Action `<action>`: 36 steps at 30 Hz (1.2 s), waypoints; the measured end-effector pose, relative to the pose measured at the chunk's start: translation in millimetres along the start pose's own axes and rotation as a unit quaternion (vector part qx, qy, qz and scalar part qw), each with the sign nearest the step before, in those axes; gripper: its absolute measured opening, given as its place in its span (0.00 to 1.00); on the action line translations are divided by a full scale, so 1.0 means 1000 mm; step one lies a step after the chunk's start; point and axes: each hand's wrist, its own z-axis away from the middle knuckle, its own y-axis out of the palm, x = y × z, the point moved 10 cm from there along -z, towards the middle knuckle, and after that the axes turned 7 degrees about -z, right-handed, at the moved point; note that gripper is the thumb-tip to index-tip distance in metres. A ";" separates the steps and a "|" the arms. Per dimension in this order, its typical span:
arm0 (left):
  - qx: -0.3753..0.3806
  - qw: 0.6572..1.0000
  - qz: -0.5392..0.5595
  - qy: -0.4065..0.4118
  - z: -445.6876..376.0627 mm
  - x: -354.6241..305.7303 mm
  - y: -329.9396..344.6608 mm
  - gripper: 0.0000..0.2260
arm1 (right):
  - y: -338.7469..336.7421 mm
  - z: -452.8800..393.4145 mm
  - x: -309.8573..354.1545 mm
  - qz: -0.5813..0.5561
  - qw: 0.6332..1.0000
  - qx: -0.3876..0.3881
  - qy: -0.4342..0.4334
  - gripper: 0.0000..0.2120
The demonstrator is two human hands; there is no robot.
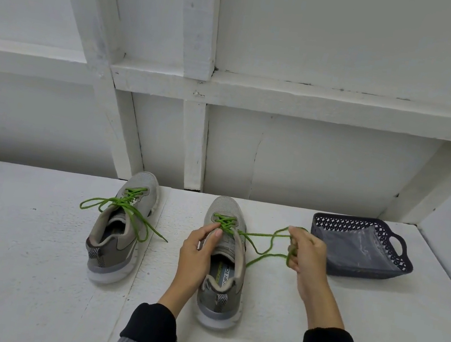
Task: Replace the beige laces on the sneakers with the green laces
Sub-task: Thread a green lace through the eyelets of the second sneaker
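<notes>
In the head view, two grey sneakers stand side by side on the white tabletop (29, 243), toes pointing away from the person. The left sneaker (117, 230) is already threaded with a green lace (124, 203), whose loose ends trail across the shoe and onto the tabletop on both sides. The right sneaker (226, 262) carries a second green lace (262, 236) through its front eyelets. The left hand (198, 250) rests on this shoe's tongue, thumb and forefinger pinching the lace at the eyelets. The right hand (307, 253), fingers curled, holds the free lace ends drawn out to the right. Just beyond that hand sits a dark perforated basket (399, 257) with a clear bag (359, 248) inside.
</notes>
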 end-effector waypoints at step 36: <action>-0.023 1.000 -0.010 -0.008 0.002 -0.001 -0.003 0.08 | 0.012 -0.006 -0.048 0.594 0.782 -0.021 -0.187 0.05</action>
